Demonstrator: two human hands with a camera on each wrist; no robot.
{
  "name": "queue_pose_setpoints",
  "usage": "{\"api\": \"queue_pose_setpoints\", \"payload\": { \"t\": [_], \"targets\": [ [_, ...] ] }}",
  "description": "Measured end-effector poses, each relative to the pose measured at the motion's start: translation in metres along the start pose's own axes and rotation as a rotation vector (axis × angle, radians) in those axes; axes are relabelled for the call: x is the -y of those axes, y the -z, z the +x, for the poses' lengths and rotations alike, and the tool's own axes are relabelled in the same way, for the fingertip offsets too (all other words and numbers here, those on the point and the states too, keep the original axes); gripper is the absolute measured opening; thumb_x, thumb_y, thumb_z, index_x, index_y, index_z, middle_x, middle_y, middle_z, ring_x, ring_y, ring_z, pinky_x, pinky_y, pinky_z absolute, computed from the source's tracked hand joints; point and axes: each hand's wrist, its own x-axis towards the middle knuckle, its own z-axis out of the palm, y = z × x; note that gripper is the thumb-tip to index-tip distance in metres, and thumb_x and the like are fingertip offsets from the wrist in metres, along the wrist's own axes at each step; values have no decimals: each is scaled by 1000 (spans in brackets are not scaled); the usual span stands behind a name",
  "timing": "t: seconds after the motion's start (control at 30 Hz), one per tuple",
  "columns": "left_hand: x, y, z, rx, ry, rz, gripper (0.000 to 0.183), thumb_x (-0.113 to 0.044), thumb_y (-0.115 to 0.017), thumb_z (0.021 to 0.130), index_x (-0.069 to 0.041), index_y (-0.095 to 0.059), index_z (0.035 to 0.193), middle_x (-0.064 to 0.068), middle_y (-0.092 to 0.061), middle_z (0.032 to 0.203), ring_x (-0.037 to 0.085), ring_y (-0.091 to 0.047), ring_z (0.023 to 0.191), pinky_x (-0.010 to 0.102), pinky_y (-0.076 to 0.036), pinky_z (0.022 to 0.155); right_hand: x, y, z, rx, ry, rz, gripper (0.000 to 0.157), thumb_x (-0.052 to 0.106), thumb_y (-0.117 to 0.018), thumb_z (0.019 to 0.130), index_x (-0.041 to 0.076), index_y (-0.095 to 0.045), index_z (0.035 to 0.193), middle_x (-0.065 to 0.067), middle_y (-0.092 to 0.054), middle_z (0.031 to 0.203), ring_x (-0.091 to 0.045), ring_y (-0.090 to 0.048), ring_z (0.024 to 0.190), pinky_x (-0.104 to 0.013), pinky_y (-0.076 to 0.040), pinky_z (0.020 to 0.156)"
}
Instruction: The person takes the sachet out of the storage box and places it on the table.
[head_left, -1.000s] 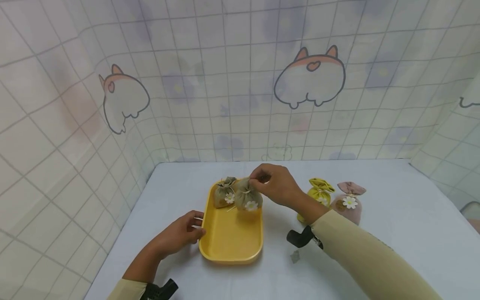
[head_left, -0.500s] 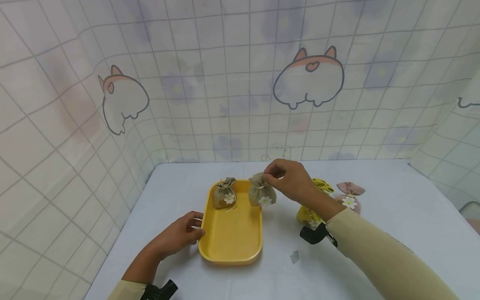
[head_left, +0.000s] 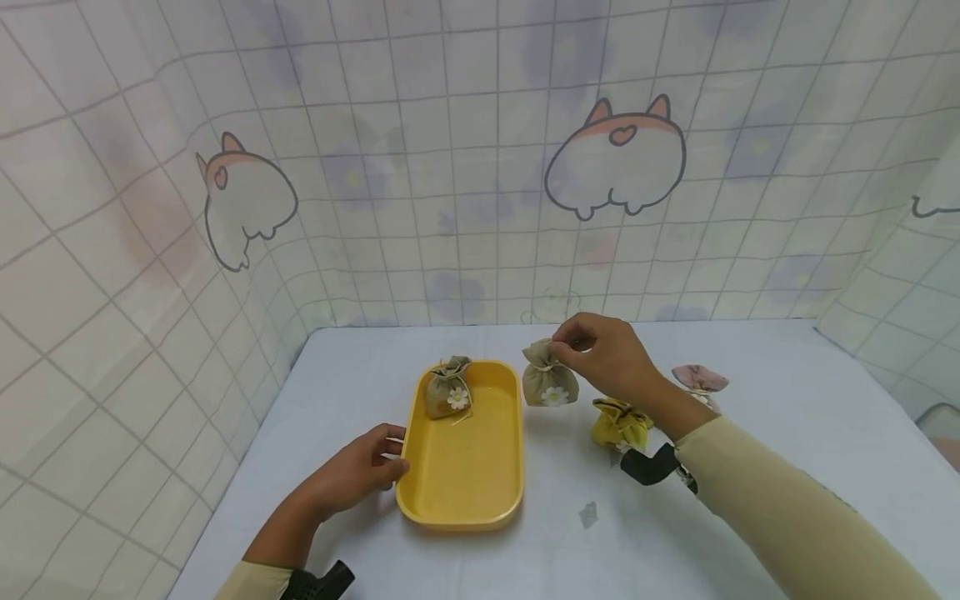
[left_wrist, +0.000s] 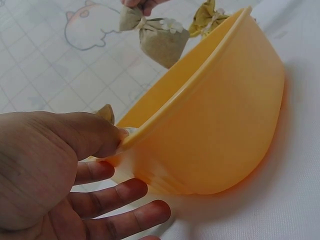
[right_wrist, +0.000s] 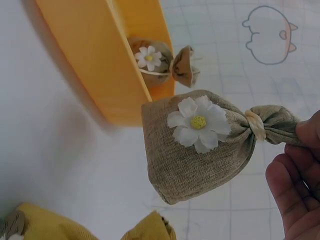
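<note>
My right hand (head_left: 609, 354) pinches the gathered neck of a grey-green cloth drawstring pouch (right_wrist: 200, 165) that has a white flower on it. This pouch hangs above the table, just right of the yellow tray (head_left: 465, 492). At the tray's left side, my left hand (head_left: 363, 468) holds the rim; its thumb lies on the rim and its other fingers spread beside the outer wall, as the left wrist view shows. A second grey-green pouch (head_left: 448, 393) sits inside the tray, at its far left corner.
A yellow pouch (head_left: 621, 423) and a pink pouch (head_left: 701, 379) lie on the white table right of the tray, partly hidden by the right arm. A small grey patch (head_left: 588, 515) shows near the front. Behind stands a grid-patterned curtain (head_left: 465, 167).
My right hand has carried the grey-green pouch to the right, from over the tray to beyond its right rim. The left hand and tray stay nearly in place.
</note>
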Motion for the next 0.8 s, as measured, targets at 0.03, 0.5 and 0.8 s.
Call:
{"api": "queue_pose_setpoints", "payload": {
  "t": [0.03,0.5,0.8],
  "targets": [
    [0,0,0,0,0,1,45,-22,-71,98,-11,-53,139,8,-64,130,22,-65,107,41,-59,85,-1,1,0,0,-7,2,9,22,-73,97,16,-71,102,2,-72,99,-18,-68,94,-40,-59,81],
    [-2,0,-2,5,-7,3,45,-22,-70,98,-10,-53,138,9,-64,130,23,-65,107,42,-59,85,-16,6,-2,11,-75,-3,13,26,-72,97,15,-70,104,-1,-71,102,-21,-66,95,-42,-58,81],
    [-3,-1,-1,-7,24,9,45,-23,-71,98,-12,-54,138,8,-64,129,21,-66,104,42,-59,86,-26,8,0,-2,-83,-17,13,26,-71,98,15,-70,104,-1,-72,102,-22,-67,95,-41,-58,79]
  ]
}}
